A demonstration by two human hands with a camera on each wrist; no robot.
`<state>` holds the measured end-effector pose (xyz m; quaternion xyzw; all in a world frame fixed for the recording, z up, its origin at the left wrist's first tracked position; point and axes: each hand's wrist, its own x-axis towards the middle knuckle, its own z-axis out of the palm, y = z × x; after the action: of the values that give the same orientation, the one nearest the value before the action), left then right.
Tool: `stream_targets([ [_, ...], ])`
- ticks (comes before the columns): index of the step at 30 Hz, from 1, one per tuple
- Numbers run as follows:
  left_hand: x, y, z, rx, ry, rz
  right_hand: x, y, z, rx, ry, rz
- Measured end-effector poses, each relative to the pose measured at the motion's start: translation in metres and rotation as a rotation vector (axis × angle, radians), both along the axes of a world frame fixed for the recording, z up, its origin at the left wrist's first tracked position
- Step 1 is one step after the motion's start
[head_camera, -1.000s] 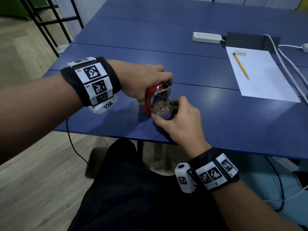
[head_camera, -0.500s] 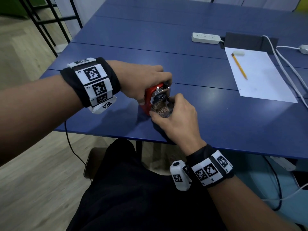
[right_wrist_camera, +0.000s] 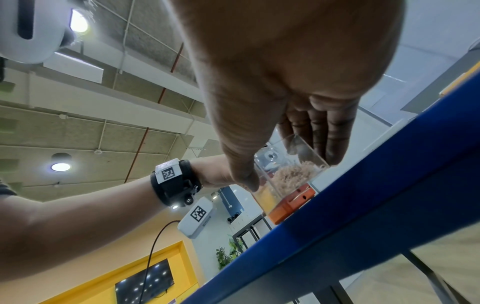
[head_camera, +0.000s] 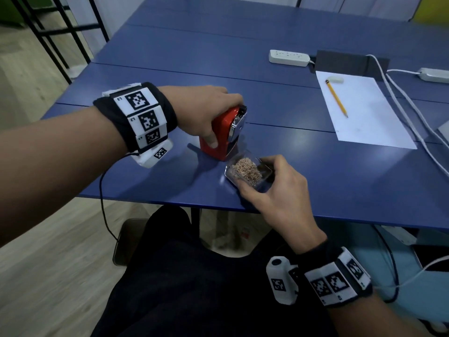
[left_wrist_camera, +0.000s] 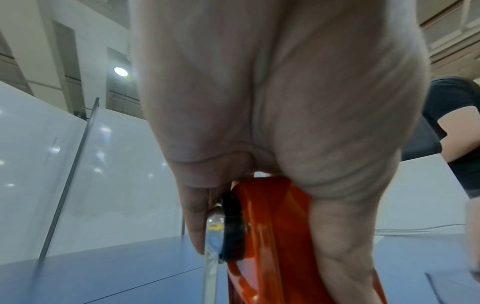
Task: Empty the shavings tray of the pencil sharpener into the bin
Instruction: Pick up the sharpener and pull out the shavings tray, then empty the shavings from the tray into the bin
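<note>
A red pencil sharpener [head_camera: 222,133] stands near the front edge of the blue table [head_camera: 170,76]. My left hand [head_camera: 206,113] grips its body from above, thumb on the near side; the left wrist view shows the palm over the red casing [left_wrist_camera: 270,236]. The clear shavings tray [head_camera: 246,172], out of the sharpener and holding a heap of brown shavings, is pinched between thumb and fingers of my right hand [head_camera: 272,190] just in front of the sharpener. In the right wrist view the tray [right_wrist_camera: 291,172] sits between thumb and fingers above the table edge. No bin is clearly in view.
A white sheet of paper [head_camera: 364,113] with a yellow pencil [head_camera: 336,98] and an eraser [head_camera: 334,80] lies at the right. Behind it are a white power strip [head_camera: 289,58], a dark block [head_camera: 349,63] and white cables [head_camera: 408,105]. My dark-clothed lap [head_camera: 194,288] is below the table edge.
My right hand has pulled the shavings tray out of the sharpener toward me and to the right. The left hand still holds the sharpener in place.
</note>
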<state>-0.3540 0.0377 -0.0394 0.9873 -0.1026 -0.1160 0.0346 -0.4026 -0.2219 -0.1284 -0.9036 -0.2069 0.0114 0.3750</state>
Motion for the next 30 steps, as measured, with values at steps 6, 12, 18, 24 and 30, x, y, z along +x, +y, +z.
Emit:
stream_targets([
  [6, 0.018, -0.007, -0.003, -0.07, -0.053, 0.091, 0.001, -0.006, 0.0, -0.016, 0.018, 0.049],
  [12, 0.011, -0.006, -0.013, -0.113, -0.116, 0.136, 0.003, -0.009, -0.005, -0.034, 0.025, 0.071],
  [18, -0.062, -0.007, -0.011, -0.213, -0.48, 0.229, 0.005, -0.016, -0.008, -0.059, 0.065, 0.094],
  [24, -0.141, -0.009, -0.062, -0.478, -0.461, 0.234, 0.008, -0.017, -0.009, -0.106, 0.059, 0.129],
  [30, -0.166, -0.005, -0.103, -0.491, -0.249, 0.334, 0.0, 0.009, -0.005, -0.125, 0.065, 0.277],
])
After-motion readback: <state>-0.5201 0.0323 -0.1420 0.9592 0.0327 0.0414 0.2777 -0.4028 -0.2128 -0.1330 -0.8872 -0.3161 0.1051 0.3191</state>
